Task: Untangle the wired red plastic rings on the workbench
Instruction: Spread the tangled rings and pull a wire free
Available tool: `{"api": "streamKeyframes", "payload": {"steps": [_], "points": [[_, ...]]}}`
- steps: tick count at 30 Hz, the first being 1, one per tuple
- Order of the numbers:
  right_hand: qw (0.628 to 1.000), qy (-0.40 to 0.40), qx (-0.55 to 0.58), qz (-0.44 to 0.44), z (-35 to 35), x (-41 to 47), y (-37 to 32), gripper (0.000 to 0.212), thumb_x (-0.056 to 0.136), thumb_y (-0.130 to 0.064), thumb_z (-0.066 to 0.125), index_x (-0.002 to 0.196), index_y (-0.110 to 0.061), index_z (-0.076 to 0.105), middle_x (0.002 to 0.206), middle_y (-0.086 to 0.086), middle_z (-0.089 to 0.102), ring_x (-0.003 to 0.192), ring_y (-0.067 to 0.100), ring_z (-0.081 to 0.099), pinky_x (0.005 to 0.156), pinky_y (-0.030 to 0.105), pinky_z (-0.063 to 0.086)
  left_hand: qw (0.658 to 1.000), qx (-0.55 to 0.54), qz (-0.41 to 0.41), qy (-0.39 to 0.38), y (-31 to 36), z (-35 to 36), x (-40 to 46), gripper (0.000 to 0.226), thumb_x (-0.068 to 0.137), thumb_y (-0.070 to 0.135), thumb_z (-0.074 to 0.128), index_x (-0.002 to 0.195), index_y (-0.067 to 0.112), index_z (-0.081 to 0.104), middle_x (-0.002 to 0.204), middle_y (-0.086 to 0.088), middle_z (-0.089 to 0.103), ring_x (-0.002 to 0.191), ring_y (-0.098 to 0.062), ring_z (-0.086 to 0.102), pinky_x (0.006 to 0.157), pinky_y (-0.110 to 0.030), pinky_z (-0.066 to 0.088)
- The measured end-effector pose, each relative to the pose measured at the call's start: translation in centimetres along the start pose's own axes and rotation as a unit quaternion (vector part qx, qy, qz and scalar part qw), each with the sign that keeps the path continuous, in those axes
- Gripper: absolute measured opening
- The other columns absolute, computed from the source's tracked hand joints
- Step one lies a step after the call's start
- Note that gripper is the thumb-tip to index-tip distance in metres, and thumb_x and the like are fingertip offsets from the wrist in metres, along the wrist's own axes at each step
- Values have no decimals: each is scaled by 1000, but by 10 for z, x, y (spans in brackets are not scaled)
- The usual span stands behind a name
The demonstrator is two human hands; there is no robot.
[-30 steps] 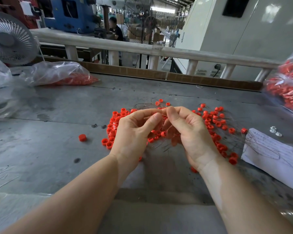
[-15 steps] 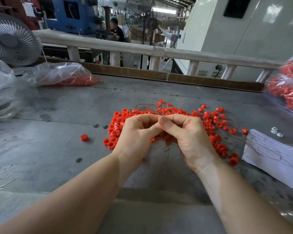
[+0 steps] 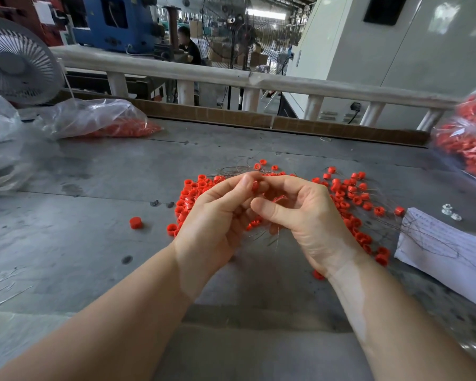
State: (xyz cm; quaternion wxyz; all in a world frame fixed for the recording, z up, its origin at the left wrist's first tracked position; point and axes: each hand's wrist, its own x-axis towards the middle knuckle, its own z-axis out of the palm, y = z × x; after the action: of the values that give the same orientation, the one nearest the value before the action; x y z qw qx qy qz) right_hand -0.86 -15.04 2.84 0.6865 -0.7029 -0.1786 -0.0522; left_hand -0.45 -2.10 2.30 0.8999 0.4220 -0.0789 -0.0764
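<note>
Grip: one red ring (image 3: 255, 185) is pinched between thumb and forefinger of the left hand (image 3: 215, 215), raised above the pile; the fingers of the right hand (image 3: 300, 213) are curled round wires and a few rings, thumb (image 3: 270, 211) extended toward the left hand.
Held work: fine wires (image 3: 261, 235) are seen trailing from under both hands to the bench; which wire belongs to the pinched ring cannot be told.
Task item location: the tangled rings (image 3: 349, 199) lie mid-workbench (image 3: 94, 243), spread behind and to the right of the hands, with a denser clump (image 3: 190, 193) at the left.
Step in hand: judged to be the freeing of a single ring from the bundle.
Method: the ring should be drawn out slowly along its own wire while the bundle is steadied by the right hand; where resistance is felt, the crossing should be eased apart, not pulled.
Risk: a sharp tug is likely to tighten the knot or kink the wire.
Surroundings: a loose cap (image 3: 134, 223) lies apart at the left; a paper sheet (image 3: 451, 254) lies at the right, with wires across it; bagged red parts (image 3: 105, 122) lie far left and at the right edge (image 3: 470, 144).
</note>
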Motion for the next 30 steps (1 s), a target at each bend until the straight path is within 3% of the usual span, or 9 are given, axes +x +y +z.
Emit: {"api": "streamKeyframes", "payload": {"steps": [4, 10, 15, 20, 26, 30], "points": [[1000, 23, 1, -21, -1, 0, -1, 24, 68, -19, 77, 91, -15, 72, 74, 0, 67, 59, 7, 59, 46, 17, 43, 999, -24, -11, -23, 2, -2, 0, 22, 77, 19, 56, 79, 12, 77, 80, -4, 73, 69, -10, 69, 58, -20, 54], [997, 62, 3, -48, 1, 0, -4, 19, 68, -17, 72, 87, -19, 71, 73, -5, 65, 60, 11, 56, 47, 18, 42, 997, -44, -31, -58, 3, -1, -2, 23, 77, 17, 56, 87, 9, 75, 85, -7, 73, 71, -11, 70, 61, -21, 56], [988, 98, -58, -106, 1, -1, -5, 24, 71, -16, 72, 93, -27, 69, 71, -6, 65, 66, 11, 61, 59, 24, 49, 997, -6, -36, -61, 2, -1, -1, 24, 75, 22, 58, 88, 12, 76, 88, -5, 73, 72, -8, 68, 69, -20, 56], [983, 117, -58, -127, 0, -1, -7, 16, 76, -17, 70, 86, -28, 73, 72, -2, 69, 64, 11, 61, 56, 17, 44, 997, 1, -39, -74, 3, -2, 0, 25, 74, 23, 58, 87, 14, 77, 77, 0, 73, 72, -8, 69, 66, -19, 56], [983, 115, -45, -133, 0, -1, -7, 18, 77, -17, 70, 88, -29, 74, 68, -4, 65, 61, 13, 60, 55, 17, 44, 995, -8, -39, -93, 3, -4, 0, 30, 77, 15, 57, 102, 8, 71, 91, -8, 73, 80, -12, 70, 70, -22, 57], [984, 113, -31, -137, 1, -1, -8, 19, 79, -14, 66, 88, -28, 74, 68, -4, 66, 58, 8, 60, 53, 14, 43, 993, -11, -34, -109, 3, -3, -1, 29, 79, 14, 55, 102, 10, 72, 91, -7, 73, 80, -12, 70, 72, -25, 58]]}}
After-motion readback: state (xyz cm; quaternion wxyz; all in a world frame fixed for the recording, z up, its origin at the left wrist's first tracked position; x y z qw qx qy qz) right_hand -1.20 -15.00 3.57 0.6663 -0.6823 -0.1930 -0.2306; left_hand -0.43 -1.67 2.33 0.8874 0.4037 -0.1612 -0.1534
